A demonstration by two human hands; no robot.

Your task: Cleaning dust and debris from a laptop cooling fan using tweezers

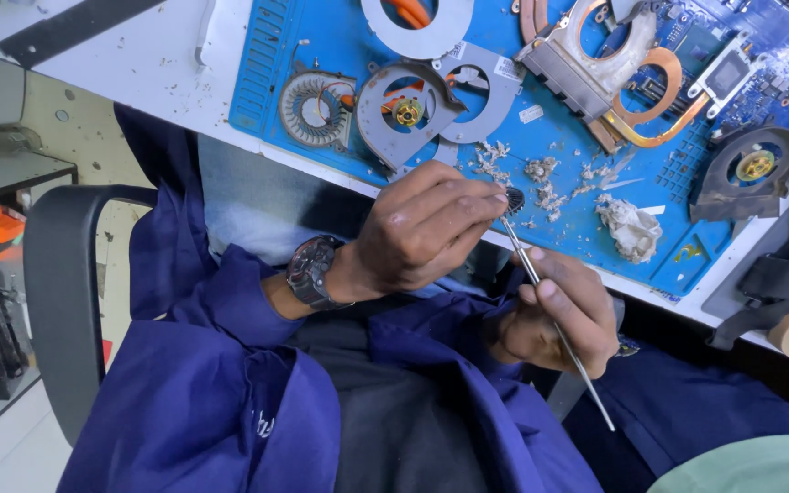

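I hold a small dark round part (514,199) between the thumb and fingertips of my left hand (422,228), pinched tight just over the near edge of the bench (166,64), so it does not turn while I work on it. My right hand (563,315) is closed around a thin metal pick (554,319), held like a pen, and its tip touches the part from below. I keep both hands close to my body, above my lap, so the wrists are steady. On the bench lies a blue mat (340,36), and it carries the loose pieces. Near its left edge a bare fan wheel (315,110) rests beside an opened fan housing (404,111) with a brass hub. Grey dust clumps (541,178) are scattered along the near edge of the mat, just beyond my left fingers, and a crumpled wad (630,228) lies to the right of them. Farther back a copper heat pipe unit (604,68) sits toward the far right, touching a blue circuit board (760,64). Another dark fan (749,169) stands at the right edge of the mat. A watch (310,269) is on my left wrist.
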